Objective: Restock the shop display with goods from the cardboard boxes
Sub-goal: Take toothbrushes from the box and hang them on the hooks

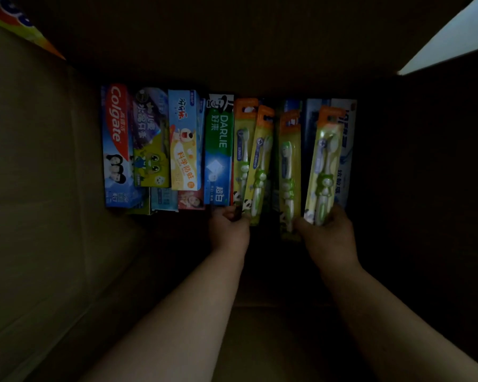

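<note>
Inside a dim cardboard box [39, 175] with matte brown walls, flat glossy cartons stand in a row: a red and blue Colgate carton [116, 144], a purple and green one, a pale yellow one, and a green and blue Darlie carton [218, 150]. To their right stand long, narrow toothbrush packs with orange card tops and clear plastic fronts. The left hand [228, 227] pinches the lower end of one tilted pack [258, 166]. The right hand [329, 232] has its fingers curled round the bottom of another pack [324, 166], which is lifted a little in front of dark blue cartons.
</note>
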